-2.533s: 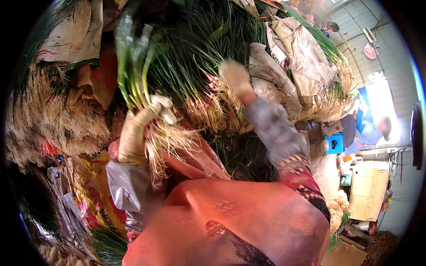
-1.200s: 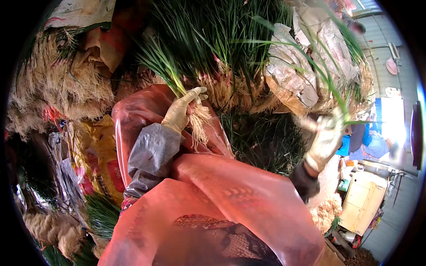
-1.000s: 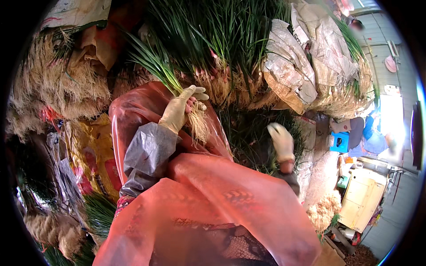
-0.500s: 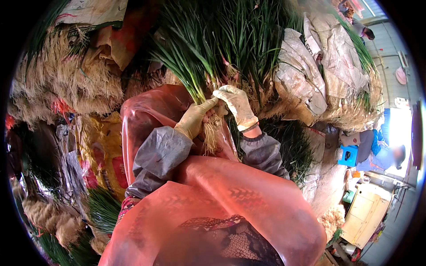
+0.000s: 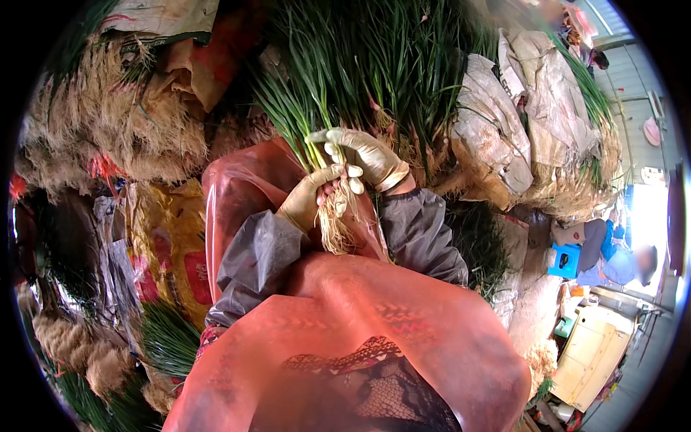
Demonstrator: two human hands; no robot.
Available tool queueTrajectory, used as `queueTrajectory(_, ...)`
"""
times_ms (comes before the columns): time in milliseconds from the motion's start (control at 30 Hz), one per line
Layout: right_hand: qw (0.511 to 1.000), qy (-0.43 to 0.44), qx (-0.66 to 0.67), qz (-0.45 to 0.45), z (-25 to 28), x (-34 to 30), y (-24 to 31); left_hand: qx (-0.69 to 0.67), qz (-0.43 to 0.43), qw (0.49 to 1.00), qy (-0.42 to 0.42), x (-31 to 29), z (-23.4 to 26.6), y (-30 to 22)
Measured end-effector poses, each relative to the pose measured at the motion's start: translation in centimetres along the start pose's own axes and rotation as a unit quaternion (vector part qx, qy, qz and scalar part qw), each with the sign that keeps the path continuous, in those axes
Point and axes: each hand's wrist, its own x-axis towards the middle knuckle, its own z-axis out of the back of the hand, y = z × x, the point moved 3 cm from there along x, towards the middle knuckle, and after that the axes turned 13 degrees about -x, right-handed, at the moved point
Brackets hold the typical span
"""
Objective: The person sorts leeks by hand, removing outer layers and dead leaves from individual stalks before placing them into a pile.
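Observation:
A small bunch of spring onions [image 5: 337, 229] is held up in front of me, its pale roots hanging down and its green leaves pointing away. My left hand [image 5: 306, 201], in a cream glove with bare fingertips showing, is closed around the bunch just above the roots. From the right, my right hand [image 5: 371, 160], also gloved, curls its fingers across the stems slightly higher up. Both hands touch at the bunch. Directly beyond them lies a thick pile of spring onions [image 5: 403, 65], with some pinkish bulbs and roots facing me.
An orange plastic apron [image 5: 345, 295] covers my lap. Root-fringed bundles [image 5: 122, 129] are stacked at left, a yellow sack [image 5: 169, 245] below them. Whitish sacks [image 5: 493, 108] cover bundles at right. Farther right are a blue stool [image 5: 563, 261], a seated person [image 5: 619, 263] and a cream cabinet [image 5: 594, 353].
My right hand has moved left and wrapped across the stems, where before it pinched at the bunch's right side. The left hand keeps its hold, slightly lower.

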Motion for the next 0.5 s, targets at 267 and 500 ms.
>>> queueTrajectory(267,0.693,-0.447,-0.536,0.182,-1.7,-0.5,1.0,0.036,-0.008,0.996,0.085,1.1,2.3,-0.6)
queueTrajectory(500,0.591,0.051,-0.691,-0.413,7.1,-8.1,-6.9,0.083,-0.012,0.983,0.161,-0.9,0.3,-0.8)
